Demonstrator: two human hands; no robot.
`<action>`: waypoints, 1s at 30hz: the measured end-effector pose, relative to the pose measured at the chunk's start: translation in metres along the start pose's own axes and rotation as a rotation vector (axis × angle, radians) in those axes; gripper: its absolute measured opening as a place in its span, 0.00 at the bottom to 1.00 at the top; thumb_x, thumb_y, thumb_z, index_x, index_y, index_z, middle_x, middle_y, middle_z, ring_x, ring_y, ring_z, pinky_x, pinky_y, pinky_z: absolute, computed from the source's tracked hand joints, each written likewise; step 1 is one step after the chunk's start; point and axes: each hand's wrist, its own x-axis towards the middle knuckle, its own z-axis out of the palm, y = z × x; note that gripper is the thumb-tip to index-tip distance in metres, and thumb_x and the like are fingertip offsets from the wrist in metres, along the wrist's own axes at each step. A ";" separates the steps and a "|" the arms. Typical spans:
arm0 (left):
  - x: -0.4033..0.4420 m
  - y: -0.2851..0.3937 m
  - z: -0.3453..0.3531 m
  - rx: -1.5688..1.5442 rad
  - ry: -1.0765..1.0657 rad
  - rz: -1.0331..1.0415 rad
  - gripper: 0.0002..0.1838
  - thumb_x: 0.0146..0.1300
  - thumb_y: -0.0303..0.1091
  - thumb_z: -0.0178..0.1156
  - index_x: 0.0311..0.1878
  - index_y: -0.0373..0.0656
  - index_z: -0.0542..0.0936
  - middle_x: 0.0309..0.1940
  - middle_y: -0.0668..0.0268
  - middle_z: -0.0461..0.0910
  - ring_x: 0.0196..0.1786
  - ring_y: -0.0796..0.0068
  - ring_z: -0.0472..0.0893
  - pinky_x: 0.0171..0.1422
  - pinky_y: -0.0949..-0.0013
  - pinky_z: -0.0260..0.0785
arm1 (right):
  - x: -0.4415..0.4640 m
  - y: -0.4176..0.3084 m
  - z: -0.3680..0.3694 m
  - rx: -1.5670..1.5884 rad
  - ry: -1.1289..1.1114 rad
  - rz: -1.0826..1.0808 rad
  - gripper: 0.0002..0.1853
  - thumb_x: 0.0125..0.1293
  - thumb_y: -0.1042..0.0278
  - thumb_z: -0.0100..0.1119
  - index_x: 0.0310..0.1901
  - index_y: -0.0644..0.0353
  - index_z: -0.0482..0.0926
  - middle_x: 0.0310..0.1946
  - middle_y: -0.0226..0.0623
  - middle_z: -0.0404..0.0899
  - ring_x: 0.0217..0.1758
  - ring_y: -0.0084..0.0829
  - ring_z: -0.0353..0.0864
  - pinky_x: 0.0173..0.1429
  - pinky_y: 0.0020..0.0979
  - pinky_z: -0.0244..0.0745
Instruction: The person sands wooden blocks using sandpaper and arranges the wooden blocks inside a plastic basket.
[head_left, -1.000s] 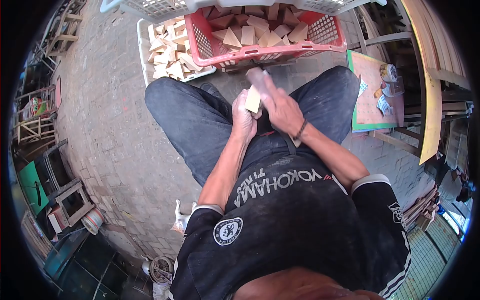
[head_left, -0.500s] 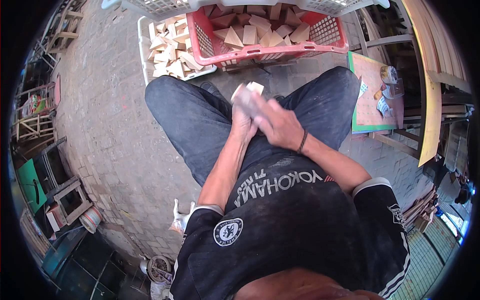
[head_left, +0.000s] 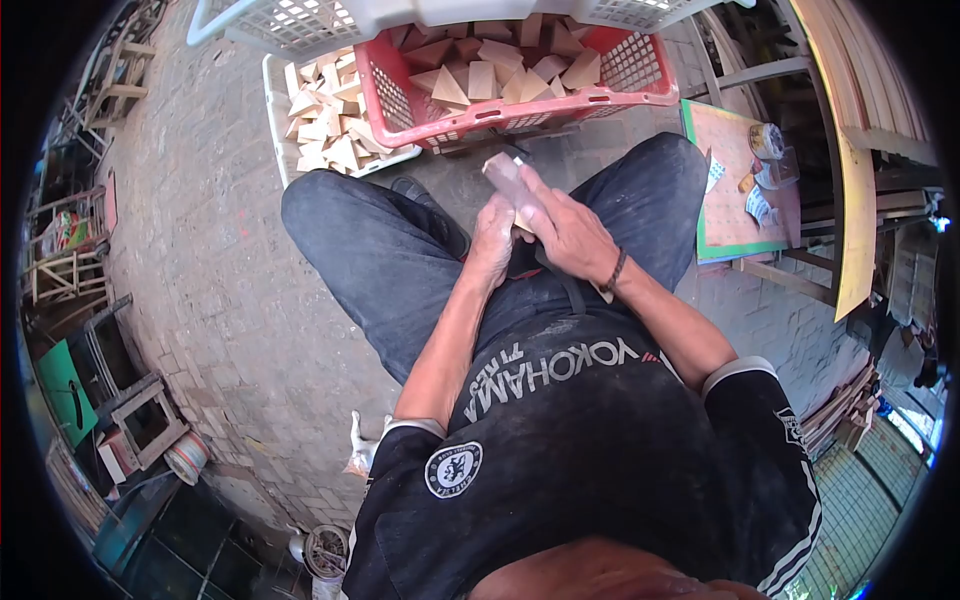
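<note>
In front of my lap, my left hand (head_left: 490, 238) is closed around a small pale wooden block (head_left: 522, 226), which is mostly hidden by the fingers. My right hand (head_left: 578, 238) grips a dull pinkish-brown sanding block (head_left: 508, 180) and lays it across the wood, its far end pointing up and left. Both hands touch at the two pieces. Beyond them, a red plastic basket (head_left: 520, 118) holds many cut wooden blocks, several of them wedge-shaped. Left of it, a white basket (head_left: 278, 125) is heaped with paler wooden pieces.
A white crate (head_left: 430, 12) hangs over the top edge of the view. On the right stands a green-edged board (head_left: 740, 225) with a tin (head_left: 766, 141) and scraps on it. Stacked planks (head_left: 880, 80) line the right side. A cat (head_left: 362, 445) is on the paving at my left.
The sanding block has shifted over the wood and covers its far end, which stuck out before. My right hand is less blurred. The whole view has tilted slightly, moving the baskets left.
</note>
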 end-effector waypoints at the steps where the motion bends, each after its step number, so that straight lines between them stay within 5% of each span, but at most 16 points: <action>1: 0.000 -0.005 -0.005 0.043 -0.063 0.019 0.24 0.79 0.53 0.47 0.56 0.40 0.76 0.43 0.67 0.81 0.40 0.79 0.81 0.40 0.75 0.75 | 0.006 0.014 0.005 -0.002 0.006 0.007 0.32 0.77 0.55 0.45 0.77 0.61 0.58 0.46 0.62 0.78 0.48 0.62 0.80 0.55 0.51 0.75; 2: 0.002 -0.010 -0.009 0.082 -0.094 0.016 0.24 0.80 0.51 0.48 0.58 0.39 0.77 0.46 0.66 0.81 0.46 0.77 0.80 0.50 0.72 0.75 | 0.015 0.031 0.011 0.000 0.052 -0.007 0.31 0.77 0.56 0.46 0.76 0.64 0.59 0.46 0.63 0.79 0.46 0.61 0.81 0.53 0.52 0.75; 5: -0.004 -0.002 0.002 0.198 0.030 0.156 0.22 0.80 0.48 0.50 0.60 0.38 0.77 0.49 0.65 0.81 0.52 0.75 0.79 0.60 0.68 0.72 | 0.014 0.019 0.005 -0.206 0.141 -0.239 0.31 0.71 0.61 0.50 0.69 0.73 0.62 0.36 0.62 0.80 0.40 0.58 0.82 0.42 0.53 0.77; 6: 0.001 -0.010 -0.014 0.232 0.002 0.119 0.20 0.79 0.42 0.51 0.62 0.36 0.77 0.53 0.65 0.80 0.55 0.73 0.78 0.64 0.66 0.70 | 0.009 0.019 0.009 -0.218 0.054 -0.163 0.33 0.68 0.60 0.53 0.70 0.70 0.60 0.36 0.61 0.80 0.39 0.57 0.83 0.41 0.54 0.78; 7: -0.003 -0.005 -0.012 0.279 0.007 0.090 0.19 0.78 0.39 0.51 0.62 0.35 0.76 0.55 0.64 0.80 0.56 0.73 0.79 0.64 0.66 0.70 | 0.004 0.010 0.002 -0.201 -0.121 -0.071 0.28 0.74 0.58 0.49 0.71 0.60 0.67 0.52 0.59 0.79 0.44 0.55 0.82 0.49 0.50 0.78; 9: -0.004 -0.008 -0.011 0.207 0.014 0.040 0.20 0.79 0.39 0.50 0.63 0.34 0.76 0.56 0.62 0.80 0.57 0.73 0.78 0.64 0.65 0.71 | 0.001 0.004 -0.011 -0.052 -0.049 -0.017 0.32 0.75 0.54 0.48 0.77 0.55 0.57 0.47 0.58 0.81 0.46 0.57 0.83 0.48 0.53 0.79; 13: -0.011 -0.002 0.005 0.391 -0.083 0.114 0.27 0.81 0.46 0.48 0.68 0.29 0.70 0.61 0.58 0.76 0.61 0.69 0.75 0.68 0.64 0.67 | 0.012 0.028 0.000 -0.206 -0.118 0.027 0.33 0.76 0.52 0.46 0.78 0.55 0.54 0.46 0.60 0.81 0.40 0.59 0.84 0.45 0.53 0.80; 19: -0.016 0.003 0.013 0.588 -0.142 0.151 0.26 0.81 0.44 0.46 0.66 0.27 0.70 0.58 0.56 0.76 0.58 0.68 0.75 0.66 0.65 0.67 | -0.010 0.016 -0.014 0.003 -0.099 0.050 0.33 0.76 0.52 0.42 0.78 0.54 0.53 0.42 0.62 0.81 0.48 0.62 0.81 0.55 0.57 0.74; 21: -0.016 0.001 0.012 0.571 -0.199 0.165 0.26 0.82 0.43 0.45 0.65 0.27 0.70 0.57 0.55 0.77 0.57 0.68 0.75 0.65 0.64 0.67 | -0.001 0.023 -0.016 0.041 -0.094 0.238 0.33 0.77 0.51 0.40 0.78 0.54 0.53 0.41 0.62 0.82 0.48 0.62 0.82 0.54 0.58 0.74; 24: -0.014 -0.004 -0.002 0.685 -0.107 0.243 0.26 0.81 0.44 0.45 0.64 0.26 0.71 0.56 0.54 0.77 0.57 0.67 0.75 0.65 0.64 0.67 | -0.014 0.008 -0.016 0.060 -0.077 0.117 0.33 0.77 0.50 0.39 0.78 0.54 0.54 0.42 0.62 0.82 0.45 0.63 0.82 0.54 0.58 0.75; 27: -0.012 -0.005 -0.006 0.698 -0.169 0.072 0.26 0.82 0.44 0.44 0.62 0.26 0.72 0.55 0.53 0.77 0.56 0.66 0.76 0.64 0.62 0.68 | -0.011 0.013 -0.010 0.016 -0.017 0.017 0.33 0.76 0.50 0.39 0.77 0.56 0.54 0.40 0.63 0.82 0.43 0.65 0.82 0.52 0.57 0.77; 30: -0.011 -0.008 0.001 0.702 -0.133 0.289 0.27 0.82 0.47 0.44 0.60 0.26 0.73 0.55 0.52 0.77 0.55 0.65 0.76 0.63 0.61 0.68 | -0.008 0.004 -0.020 0.120 -0.110 0.263 0.34 0.77 0.48 0.40 0.78 0.56 0.52 0.48 0.63 0.80 0.51 0.63 0.81 0.59 0.56 0.74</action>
